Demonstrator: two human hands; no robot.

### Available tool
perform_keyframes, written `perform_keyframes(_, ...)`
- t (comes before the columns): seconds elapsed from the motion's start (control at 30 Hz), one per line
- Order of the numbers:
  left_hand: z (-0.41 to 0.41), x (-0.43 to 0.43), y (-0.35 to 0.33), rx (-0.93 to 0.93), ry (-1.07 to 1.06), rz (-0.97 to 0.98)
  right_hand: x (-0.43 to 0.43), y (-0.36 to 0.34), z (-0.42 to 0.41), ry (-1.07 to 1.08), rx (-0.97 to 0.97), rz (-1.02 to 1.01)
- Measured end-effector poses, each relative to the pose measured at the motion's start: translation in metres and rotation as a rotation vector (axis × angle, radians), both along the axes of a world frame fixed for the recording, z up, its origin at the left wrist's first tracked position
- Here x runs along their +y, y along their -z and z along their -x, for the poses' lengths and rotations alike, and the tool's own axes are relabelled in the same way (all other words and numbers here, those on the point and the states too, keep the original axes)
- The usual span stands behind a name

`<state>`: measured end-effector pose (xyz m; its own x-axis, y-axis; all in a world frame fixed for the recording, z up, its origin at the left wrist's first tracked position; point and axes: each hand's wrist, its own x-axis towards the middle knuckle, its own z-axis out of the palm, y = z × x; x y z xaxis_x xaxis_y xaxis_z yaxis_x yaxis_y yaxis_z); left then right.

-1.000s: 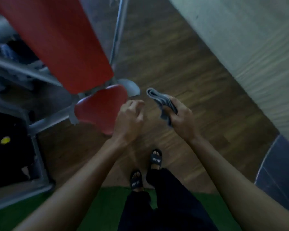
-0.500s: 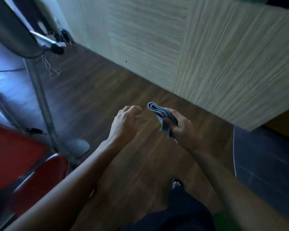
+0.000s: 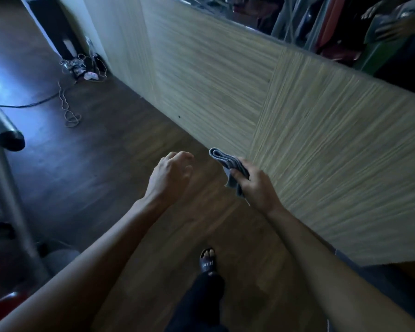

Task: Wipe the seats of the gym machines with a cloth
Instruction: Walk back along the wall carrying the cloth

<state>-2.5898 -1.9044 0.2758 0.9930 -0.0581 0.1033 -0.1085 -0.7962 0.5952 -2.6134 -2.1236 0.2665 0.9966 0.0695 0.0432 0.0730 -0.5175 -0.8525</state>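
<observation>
the right hand [image 3: 256, 188] grips the folded cloth [image 3: 225, 160], seemingly carried ready for wiping; the left hand [image 3: 171, 174] is curled, holding nothing

Cloth [image 3: 222, 158] is grey-blue; wall [image 3: 321, 140] pale with fine streaks; floor [image 3: 101, 168] dark brown

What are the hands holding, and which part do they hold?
The right hand grips the folded grey cloth round its middle. The left hand holds nothing.
</observation>
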Motion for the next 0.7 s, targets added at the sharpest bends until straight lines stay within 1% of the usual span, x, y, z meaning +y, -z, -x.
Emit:
perform_keyframes(0.27,-0.213,0.032,0.005,0.041,-0.155,0.06,0.035,-0.003,-0.236,-0.111,0.029,0.013)
perform_keyframes(0.4,-0.31,0.066,0.002,0.055,-0.218,-0.025,0.062,-0.007,-0.347,-0.171,0.032,0.0)
perform_keyframes(0.5,-0.387,0.098,0.009,0.105,-0.286,-0.081,0.092,0.004,-0.442,-0.238,0.068,-0.004)
perform_keyframes(0.7,-0.544,0.173,0.022,0.234,-0.454,-0.154,0.187,0.024,-0.64,-0.409,0.123,-0.052)
